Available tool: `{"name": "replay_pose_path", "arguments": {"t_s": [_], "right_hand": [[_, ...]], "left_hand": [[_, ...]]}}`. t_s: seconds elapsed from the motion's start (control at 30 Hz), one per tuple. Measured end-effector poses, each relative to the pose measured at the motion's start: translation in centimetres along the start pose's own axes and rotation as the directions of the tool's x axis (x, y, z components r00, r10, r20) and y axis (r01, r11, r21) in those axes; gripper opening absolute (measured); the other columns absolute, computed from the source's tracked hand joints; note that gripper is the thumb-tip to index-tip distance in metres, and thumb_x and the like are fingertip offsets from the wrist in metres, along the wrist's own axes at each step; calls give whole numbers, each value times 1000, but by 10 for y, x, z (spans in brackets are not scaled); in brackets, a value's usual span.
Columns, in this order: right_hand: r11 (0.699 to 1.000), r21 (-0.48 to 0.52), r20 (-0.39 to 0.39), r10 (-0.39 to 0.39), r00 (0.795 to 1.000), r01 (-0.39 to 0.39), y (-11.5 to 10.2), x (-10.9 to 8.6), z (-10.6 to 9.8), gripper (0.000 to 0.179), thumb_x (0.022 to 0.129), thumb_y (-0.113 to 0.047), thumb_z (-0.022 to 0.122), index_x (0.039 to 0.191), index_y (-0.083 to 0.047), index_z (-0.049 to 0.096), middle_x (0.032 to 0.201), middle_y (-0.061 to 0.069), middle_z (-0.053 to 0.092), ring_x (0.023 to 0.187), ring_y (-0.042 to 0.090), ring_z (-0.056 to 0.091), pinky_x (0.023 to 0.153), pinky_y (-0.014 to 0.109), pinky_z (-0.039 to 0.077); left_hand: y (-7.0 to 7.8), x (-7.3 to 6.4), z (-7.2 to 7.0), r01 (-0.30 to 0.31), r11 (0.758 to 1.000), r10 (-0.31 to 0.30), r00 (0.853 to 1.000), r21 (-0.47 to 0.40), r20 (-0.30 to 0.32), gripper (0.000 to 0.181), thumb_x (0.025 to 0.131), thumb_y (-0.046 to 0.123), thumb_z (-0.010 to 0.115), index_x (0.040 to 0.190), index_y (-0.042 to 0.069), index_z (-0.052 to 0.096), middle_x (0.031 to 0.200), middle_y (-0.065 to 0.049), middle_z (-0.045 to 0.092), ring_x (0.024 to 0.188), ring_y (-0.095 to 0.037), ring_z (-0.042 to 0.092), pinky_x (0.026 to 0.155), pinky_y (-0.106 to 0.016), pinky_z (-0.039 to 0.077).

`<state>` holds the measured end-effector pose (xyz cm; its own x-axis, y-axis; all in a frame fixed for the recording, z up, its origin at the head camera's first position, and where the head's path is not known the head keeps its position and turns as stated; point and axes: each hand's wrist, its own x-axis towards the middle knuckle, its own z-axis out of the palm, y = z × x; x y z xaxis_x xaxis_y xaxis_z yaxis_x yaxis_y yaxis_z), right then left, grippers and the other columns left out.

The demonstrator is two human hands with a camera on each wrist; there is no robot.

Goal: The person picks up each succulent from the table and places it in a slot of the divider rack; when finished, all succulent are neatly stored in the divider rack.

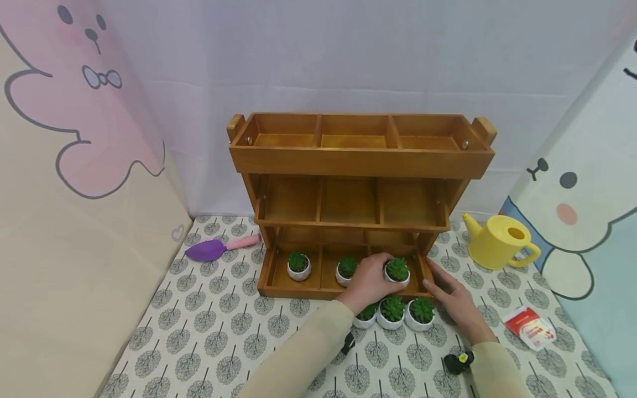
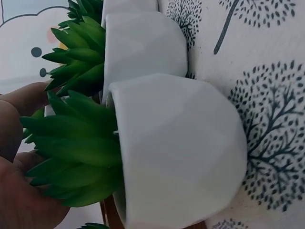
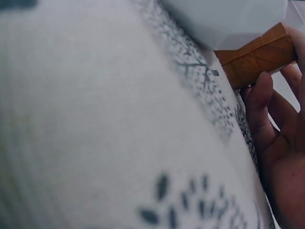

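My left hand (image 1: 373, 279) grips a small green succulent in a white pot (image 1: 397, 272) at the right compartment of the wooden shelf's bottom tier (image 1: 298, 292). Whether that pot touches the tier's floor I cannot tell. My right hand (image 1: 457, 301) rests against the right end of this tier, its fingers along the outer side and the thumb by the front corner. One potted succulent (image 1: 298, 266) sits in the left compartment, another (image 1: 345, 271) in the middle one, partly behind my left hand. In front of the shelf stand three more potted succulents (image 1: 419, 315), large in the left wrist view (image 2: 181, 152).
The shelf's upper tiers (image 1: 363, 161) overhang the bottom one. A purple scoop with a pink handle (image 1: 206, 250) lies left; a yellow watering can (image 1: 497, 243) stands right. A red and white packet (image 1: 531, 328) lies near the right forearm. Small black items (image 1: 455, 363) lie near both forearms.
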<state>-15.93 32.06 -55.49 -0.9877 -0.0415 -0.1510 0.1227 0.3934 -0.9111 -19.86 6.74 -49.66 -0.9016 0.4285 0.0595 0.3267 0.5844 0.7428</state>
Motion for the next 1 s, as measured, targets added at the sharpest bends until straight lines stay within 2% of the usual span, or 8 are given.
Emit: {"name": "replay_pose_path", "arguments": {"t_s": [0.2,0.4,0.6,0.8,1.0], "right_hand": [[1000,4,-2,-6,1000,6,0,0,1,73,104,-49,62,166,-34,27,171,8,22,156,39,17,121,65,17],[1000,10,-4,-4,1000,4,1,-1,2,72,105,-46,62,166,-34,27,171,9,22,156,39,17,121,65,17],[1000,13,-11,13,1000,-13,2,-2,0,73,104,-49,62,166,-36,27,171,6,21,157,39,15,121,66,16],[1000,4,-15,16,1000,-16,2,-1,1,73,103,-50,62,166,-36,28,171,6,21,157,39,15,120,67,15],[1000,-12,-15,3,1000,-3,4,1,0,71,103,-51,62,165,-39,29,171,5,23,156,38,16,120,68,15]], "left_hand": [[6,7,1,7,995,-12,998,103,55,61,87,39,86,136,10,65,127,-1,68,113,-15,64,96,-29,53],[9,14,7,14,977,-39,993,212,114,61,87,41,86,136,12,65,127,0,68,113,-14,64,94,-27,53],[11,21,12,20,967,-66,983,254,173,65,90,40,83,142,9,60,133,-2,65,117,-14,62,96,-26,52],[13,27,15,24,961,-70,985,274,161,56,87,32,85,132,7,63,120,-2,66,107,-13,63,91,-24,53],[12,28,16,26,965,-63,989,262,132,56,89,31,85,134,7,63,121,-3,67,111,-15,63,96,-26,52]]}}
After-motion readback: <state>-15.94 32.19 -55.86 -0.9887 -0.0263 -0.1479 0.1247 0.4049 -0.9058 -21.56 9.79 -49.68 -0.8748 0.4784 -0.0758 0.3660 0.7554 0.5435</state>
